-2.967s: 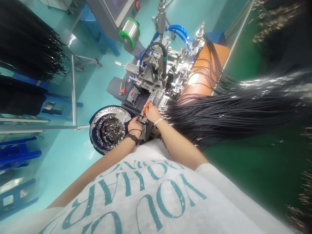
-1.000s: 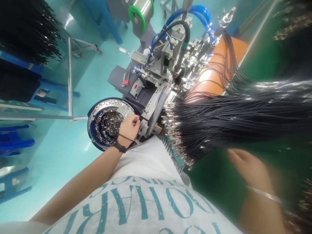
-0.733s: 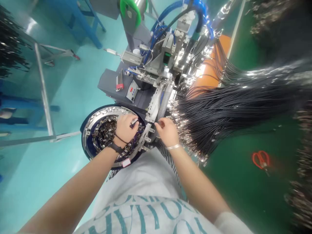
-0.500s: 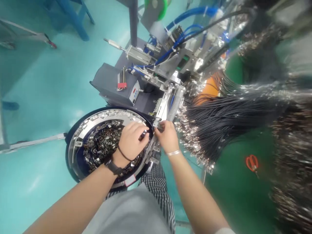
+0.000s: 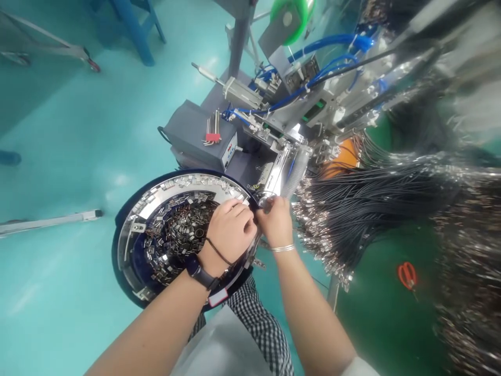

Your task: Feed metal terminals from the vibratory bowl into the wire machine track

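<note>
I watched the left hand point(image 5: 230, 230) curled over the vibratory bowl feeder point(image 5: 156, 197), grip unclear, the right hand point(image 5: 276, 222) pinched closed at the feed rail point(image 5: 279, 175) end, any held part too small to tell.

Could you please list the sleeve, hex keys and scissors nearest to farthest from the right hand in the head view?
From the right hand:
1. Corrugated sleeve, just above.
2. Hex keys, on grey box, left.
3. Red scissors, on green surface, far right.

Terminals point(image 5: 178, 235) in a bowl feeder point(image 5: 135, 245), crimping machine point(image 5: 324, 99) behind, wires point(image 5: 364, 209) right.
</note>
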{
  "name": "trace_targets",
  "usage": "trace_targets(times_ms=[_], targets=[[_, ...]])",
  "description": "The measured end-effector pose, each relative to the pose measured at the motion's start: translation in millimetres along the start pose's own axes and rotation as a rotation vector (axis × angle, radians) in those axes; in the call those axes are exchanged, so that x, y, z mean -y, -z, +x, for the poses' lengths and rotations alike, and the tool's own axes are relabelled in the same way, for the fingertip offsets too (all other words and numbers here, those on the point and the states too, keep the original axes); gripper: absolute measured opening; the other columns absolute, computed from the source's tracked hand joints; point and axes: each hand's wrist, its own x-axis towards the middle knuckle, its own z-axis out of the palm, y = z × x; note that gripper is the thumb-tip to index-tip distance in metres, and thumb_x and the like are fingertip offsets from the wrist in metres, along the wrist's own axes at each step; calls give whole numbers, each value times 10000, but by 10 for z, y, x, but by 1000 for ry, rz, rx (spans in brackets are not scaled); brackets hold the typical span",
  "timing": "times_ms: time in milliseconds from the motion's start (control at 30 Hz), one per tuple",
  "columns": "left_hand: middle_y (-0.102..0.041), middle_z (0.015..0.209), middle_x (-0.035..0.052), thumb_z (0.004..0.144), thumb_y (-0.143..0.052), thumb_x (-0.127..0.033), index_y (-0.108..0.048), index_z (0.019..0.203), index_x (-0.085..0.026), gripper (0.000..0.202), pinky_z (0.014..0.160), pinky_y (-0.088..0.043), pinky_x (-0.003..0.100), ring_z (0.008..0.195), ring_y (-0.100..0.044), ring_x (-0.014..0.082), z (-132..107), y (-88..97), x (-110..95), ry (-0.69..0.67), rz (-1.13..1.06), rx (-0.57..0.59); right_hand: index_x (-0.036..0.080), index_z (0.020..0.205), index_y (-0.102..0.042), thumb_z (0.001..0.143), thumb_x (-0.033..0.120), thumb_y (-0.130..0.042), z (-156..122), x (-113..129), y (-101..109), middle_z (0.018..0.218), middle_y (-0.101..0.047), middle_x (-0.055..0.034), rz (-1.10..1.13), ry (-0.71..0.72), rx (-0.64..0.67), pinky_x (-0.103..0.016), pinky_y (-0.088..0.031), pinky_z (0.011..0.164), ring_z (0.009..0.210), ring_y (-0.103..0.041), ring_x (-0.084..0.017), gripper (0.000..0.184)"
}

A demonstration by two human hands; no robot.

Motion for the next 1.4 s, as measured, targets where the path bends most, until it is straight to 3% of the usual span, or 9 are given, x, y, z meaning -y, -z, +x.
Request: trace_targets(times_ms=[233, 533, 633, 767, 1000, 1233, 1400], targets=[[-673, 892, 29, 766, -525, -117, -630, 746, -205, 138, 931, -437, 411, 1037, -539, 242, 9, -10, -3, 17, 2, -19, 158, 953, -453, 716, 160, -481, -25, -14, -57, 965, -476, -107, 3, 58, -47, -372, -488, 687, 758, -517, -207, 239], [-669, 845, 29, 759, -511, -108, -613, 695, -197, 150, 926, -441, 417, 1052, -535, 253, 11, 15, -35, 39, 47, -12, 139, 1016, -455, 716, 123, -466, -51, 11, -118, 1004, -485, -140, 99, 25, -56, -420, -494, 779, 896, -514, -253, 301], [-662, 817, 39, 755, -514, -114, -613, 694, -186, 137, 918, -450, 414, 1043, -534, 258, 36, 48, -33, 20, 59, 19, 149, 992, -486, 720, 140, -495, -55, -64, -50, 993, -521, -120, 236, -1, -48, -405, -491, 828, 920, -529, -235, 272], [-649, 786, 47, 757, -516, -124, -602, 680, -186, 131, 909, -458, 414, 1027, -533, 257, 63, 89, -9, -15, 61, 76, 165, 995, -505, 800, 223, -503, -112, -299, 22, 976, -572, -83, 499, -100, -78, -347, -527, 760, 827, -595, -176, 204], [-633, 727, 33, 758, -512, -114, -565, 632, -198, 161, 926, -452, 396, 934, -548, 226, 120, 147, 41, -94, 72, 127, 204, 1143, -527, 834, 294, -593, -69, -562, -87, 1145, -516, -96, 503, 180, -63, -360, -564, 816, 819, -608, -141, 328], [-666, 755, 9, 763, -523, -110, -567, 644, -209, 162, 960, -426, 415, 954, -541, 232, 172, 282, 96, -144, 104, 135, 237, 1186, -540, 771, 349, -702, 27, -624, -154, 1164, -481, -83, 490, 262, -75, -365, -563, 861, 875, -593, -160, 459], [-681, 803, 17, 780, -519, -114, -588, 688, -212, 151, 955, -433, 434, 967, -549, 236, 170, 361, 156, -175, 116, 110, 229, 1160, -577, 804, 377, -664, -27, -570, -255, 1135, -512, -96, 420, 266, -206, -407, -512, 952, 1047, -557, -214, 395]])
